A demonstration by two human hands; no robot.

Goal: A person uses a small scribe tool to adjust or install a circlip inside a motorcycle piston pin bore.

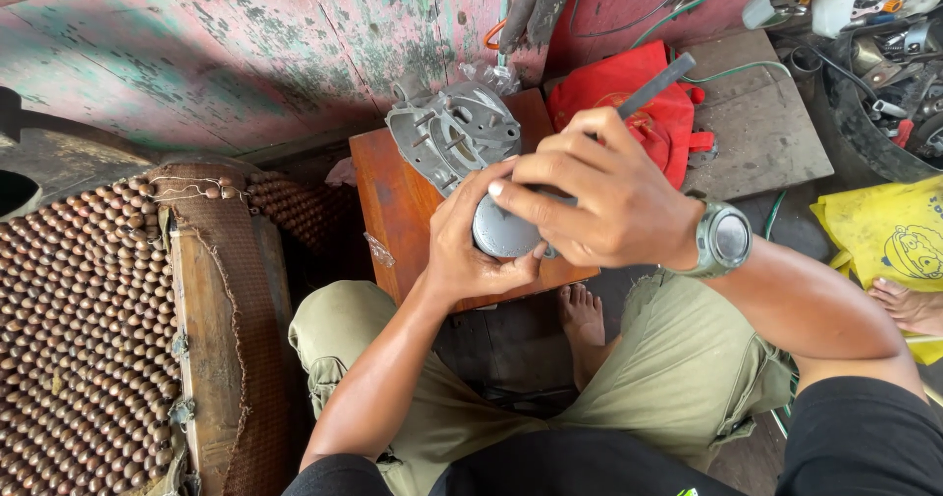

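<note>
Over the small wooden table (393,201), the left hand (470,250) cups a round metal part (501,233) from below while the right hand (599,196) clamps down on top (dark rod (656,85) sticking out far right). A grey metal casing (452,135) sits just behind.

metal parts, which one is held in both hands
The round grey metal piston-like cylinder, cupped by the left hand and covered by the right hand. The flat grey finned metal casting lies untouched on the wooden stool.

Left hand (470,246) cups from below, right hand (599,196) curls closed on top
</note>
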